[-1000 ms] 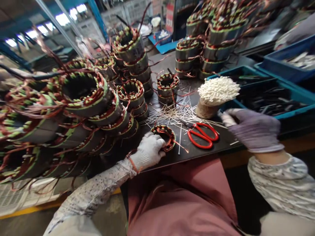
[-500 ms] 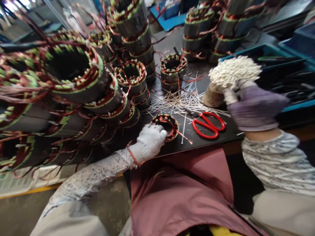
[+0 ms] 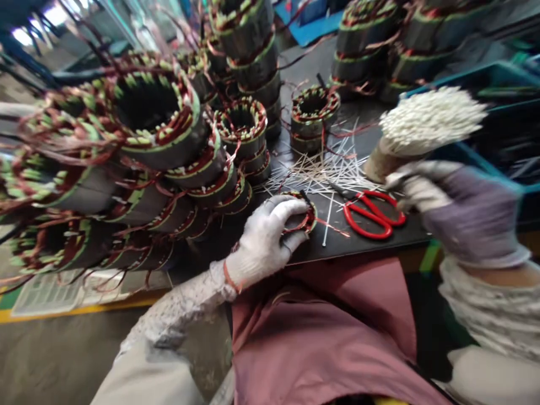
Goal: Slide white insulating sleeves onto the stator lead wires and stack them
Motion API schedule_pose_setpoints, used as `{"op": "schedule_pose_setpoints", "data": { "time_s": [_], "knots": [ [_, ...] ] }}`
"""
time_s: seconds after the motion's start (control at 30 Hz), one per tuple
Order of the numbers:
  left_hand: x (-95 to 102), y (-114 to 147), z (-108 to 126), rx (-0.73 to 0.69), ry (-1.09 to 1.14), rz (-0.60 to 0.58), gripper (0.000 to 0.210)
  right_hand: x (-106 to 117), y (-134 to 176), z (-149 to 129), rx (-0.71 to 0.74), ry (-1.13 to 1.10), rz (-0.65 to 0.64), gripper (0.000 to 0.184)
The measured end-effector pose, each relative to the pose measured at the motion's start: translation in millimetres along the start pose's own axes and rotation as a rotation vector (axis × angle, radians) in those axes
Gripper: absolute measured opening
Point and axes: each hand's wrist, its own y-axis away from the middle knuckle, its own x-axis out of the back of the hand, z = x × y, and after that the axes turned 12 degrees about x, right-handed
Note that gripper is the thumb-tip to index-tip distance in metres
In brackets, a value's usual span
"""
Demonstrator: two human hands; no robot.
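Observation:
My left hand [image 3: 270, 233], in a white knit glove, curves its thumb and fingers over a small stator [image 3: 311, 220] with red windings near the bench edge. Part of that ring is hidden under the glove. My right hand [image 3: 422, 188], in a purple and white glove, has its fingertips pinched together in front of a brown tube [image 3: 377, 163]. What they hold, if anything, does not show clearly. A dense bundle of white cable ties [image 3: 434, 118] stands in the tube. Red-handled scissors [image 3: 373, 214] lie between my hands, apart from both.
Thin white strips [image 3: 316, 171] are scattered behind the scissors. Stacked stators [image 3: 156, 124] crowd the left side, and another stator [image 3: 314, 118] stands farther back. More stator stacks [image 3: 365, 50] stand behind it. A blue bin [image 3: 502, 160] is on the right.
My right hand has drawn back from the cable tie bundle, down and to the right. My left hand has turned over the small stator, its thumb now farther from the fingers. The camera view has shifted.

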Motion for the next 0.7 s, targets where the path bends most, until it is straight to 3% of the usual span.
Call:
{"op": "schedule_pose_setpoints", "data": {
  "time_s": [0.07,0.13,0.2,0.27,0.3,0.37,0.47,0.53,0.63,0.7],
  "knots": [
    [-8.6,-3.6,18.7,-0.083,0.017,0.061,0.045,-1.8,21.8,-9.7,-0.167,-0.335,-0.169,0.045],
    [-20.2,-8.3,32.2,-0.135,-0.061,0.004,0.044,-4.0,42.1,-18.1,-0.256,-0.549,-0.354,0.049],
    [-26.5,-11.1,34.4,-0.192,-0.182,-0.051,0.03,-3.8,59.0,-22.3,-0.263,-0.662,-0.513,0.056],
    [-21.2,-9.0,24.9,-0.214,-0.259,0.004,0.026,-1.1,69.6,-19.7,-0.18,-0.62,-0.592,0.06],
    [-14.3,-5.8,17.1,-0.187,-0.277,0.069,0.026,0.5,71.2,-15.3,-0.107,-0.517,-0.542,0.06],
    [3.6,4.4,-0.4,-0.03,-0.288,0.17,0.021,3.4,64.3,-1.9,0.035,-0.234,-0.294,0.059],
    [27.7,22.1,-18.8,0.066,-0.482,-0.002,0.029,4.8,27.7,20.8,0.095,0.085,0.068,0.048],
    [37.6,28.8,-21.0,0.023,-0.509,-0.052,0.036,3.1,-6.0,30.5,0.078,0.245,0.141,0.045],
    [44.7,22.0,-13.1,0.031,-0.384,-0.06,0.029,-4.3,-47.2,35.5,0.064,0.533,0.124,0.043],
    [43.7,7.5,-6.2,0.046,-0.398,-0.196,0.026,-10.6,-59.3,36.9,0.056,0.626,0.062,0.049]
  ]
}}
